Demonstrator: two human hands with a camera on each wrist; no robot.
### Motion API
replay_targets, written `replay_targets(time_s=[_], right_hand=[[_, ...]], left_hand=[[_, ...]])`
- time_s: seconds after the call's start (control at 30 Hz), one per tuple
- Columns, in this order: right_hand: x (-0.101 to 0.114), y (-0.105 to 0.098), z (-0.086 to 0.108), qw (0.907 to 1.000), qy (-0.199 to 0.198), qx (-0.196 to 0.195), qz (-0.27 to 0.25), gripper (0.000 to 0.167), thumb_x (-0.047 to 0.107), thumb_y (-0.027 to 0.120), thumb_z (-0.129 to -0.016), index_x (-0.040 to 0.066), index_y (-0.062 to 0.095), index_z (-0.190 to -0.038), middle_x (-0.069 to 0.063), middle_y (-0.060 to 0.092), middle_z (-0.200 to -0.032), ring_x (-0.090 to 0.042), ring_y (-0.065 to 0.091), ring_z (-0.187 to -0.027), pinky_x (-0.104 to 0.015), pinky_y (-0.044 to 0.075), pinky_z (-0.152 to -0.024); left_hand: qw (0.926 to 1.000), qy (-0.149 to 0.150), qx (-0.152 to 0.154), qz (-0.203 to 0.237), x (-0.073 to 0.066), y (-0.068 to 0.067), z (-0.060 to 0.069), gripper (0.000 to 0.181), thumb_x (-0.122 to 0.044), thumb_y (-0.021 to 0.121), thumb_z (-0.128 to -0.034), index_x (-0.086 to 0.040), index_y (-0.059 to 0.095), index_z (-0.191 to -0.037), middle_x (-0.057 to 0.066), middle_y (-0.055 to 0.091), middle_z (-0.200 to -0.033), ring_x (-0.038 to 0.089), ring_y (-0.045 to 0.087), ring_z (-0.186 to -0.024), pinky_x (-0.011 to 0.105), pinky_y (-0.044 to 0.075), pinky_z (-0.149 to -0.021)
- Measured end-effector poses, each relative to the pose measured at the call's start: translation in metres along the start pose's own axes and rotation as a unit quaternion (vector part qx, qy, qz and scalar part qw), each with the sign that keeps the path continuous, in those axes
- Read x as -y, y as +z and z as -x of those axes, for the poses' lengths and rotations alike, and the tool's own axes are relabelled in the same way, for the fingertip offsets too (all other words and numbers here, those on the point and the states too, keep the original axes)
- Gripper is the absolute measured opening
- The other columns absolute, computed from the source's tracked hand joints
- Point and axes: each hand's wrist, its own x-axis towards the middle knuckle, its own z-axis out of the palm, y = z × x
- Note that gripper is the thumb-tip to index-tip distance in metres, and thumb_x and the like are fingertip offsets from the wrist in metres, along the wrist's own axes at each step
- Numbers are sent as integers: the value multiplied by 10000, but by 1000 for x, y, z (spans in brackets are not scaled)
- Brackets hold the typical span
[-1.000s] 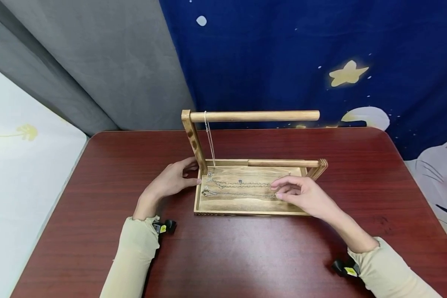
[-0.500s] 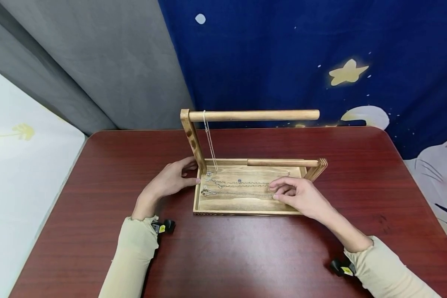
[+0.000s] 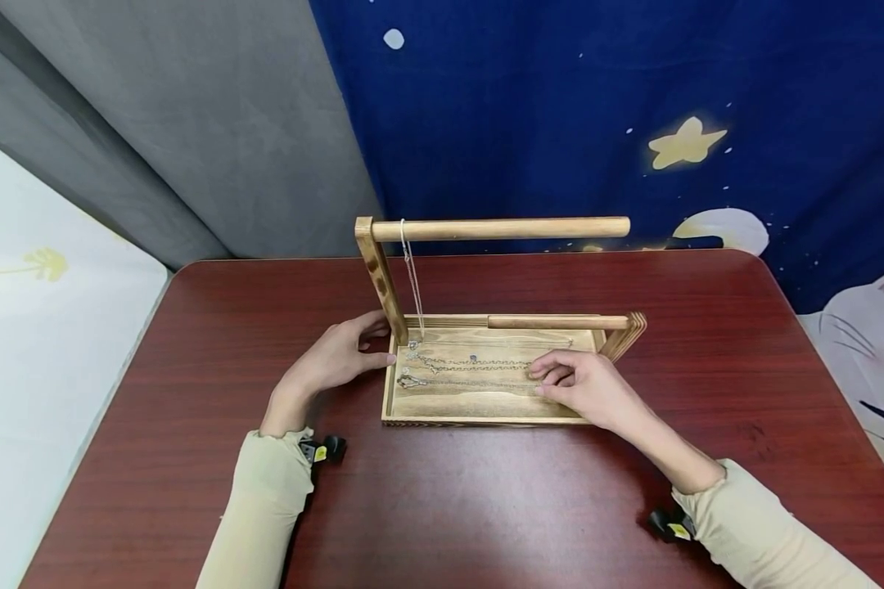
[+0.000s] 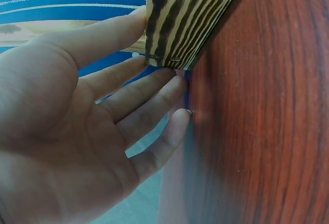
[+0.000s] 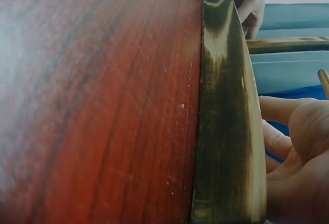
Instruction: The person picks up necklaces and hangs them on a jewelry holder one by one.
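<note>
In the head view a wooden jewelry stand (image 3: 497, 229) rises from a shallow wooden tray (image 3: 486, 420). Several thin chain necklaces lie across the tray floor, and one necklace (image 3: 412, 278) hangs from the upper bar's left end. My right hand (image 3: 585, 384), over the tray's right half, has thumb and fingers curled at the end of the frontmost necklace (image 3: 471, 383) and pinches it; the contact is small. My left hand (image 3: 335, 356) rests against the tray's left end by the post. Its fairly straight thumb and fingers touch the striped wooden end (image 4: 177, 21) in the left wrist view.
A lower wooden bar (image 3: 560, 322) runs along the tray's back right, on a short slanted arm (image 3: 624, 335). All stands on a dark red table (image 3: 486, 507). Behind hang a grey curtain (image 3: 265, 123) and a blue printed curtain (image 3: 523, 106).
My right hand has shifted slightly left over the tray. The hanging necklace has swung a little. My left hand has stayed at the tray's left end.
</note>
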Motion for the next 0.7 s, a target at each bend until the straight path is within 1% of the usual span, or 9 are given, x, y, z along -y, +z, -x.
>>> replay_targets(time_s=[0.13, 0.37, 0.57, 0.7], right_hand=[[-1, 3, -2, 9999, 35, 26, 152, 192, 47, 780, -839, 76, 751, -1027, 1, 735, -924, -100, 670, -776, -223, 550, -682], [0, 5, -4, 9973, 27, -133, 724, 180, 66, 798, -817, 116, 764, -987, 55, 720, -875, -67, 636, -748, -215, 517, -659], [0, 6, -5, 9956, 40, -188, 913, 176, 58, 795, -807, 118, 765, -970, 61, 715, -864, -64, 629, -743, -221, 520, -673], [0, 7, -5, 9948, 74, -224, 987, 173, 63, 797, -804, 130, 767, -960, 70, 706, -850, -63, 624, -750, -219, 518, -680]], left_hand=[[10000, -3, 13, 23, 0, 0, 0, 672, -207, 757, -899, -88, 448, -1484, 121, 585, -1383, 258, 535, -1293, 465, 405, -1068], [10000, -7, -6, 50, 0, 0, 0, 671, -216, 760, -897, -90, 453, -1480, 120, 588, -1379, 258, 537, -1291, 465, 407, -1066], [10000, 1, -27, 78, -1, -1, 0, 658, -205, 759, -897, -80, 463, -1471, 120, 596, -1369, 250, 543, -1286, 455, 406, -1069], [10000, 10, -22, 64, -1, 0, -1, 655, -205, 758, -897, -78, 465, -1469, 122, 598, -1365, 259, 562, -1263, 451, 427, -1051]])
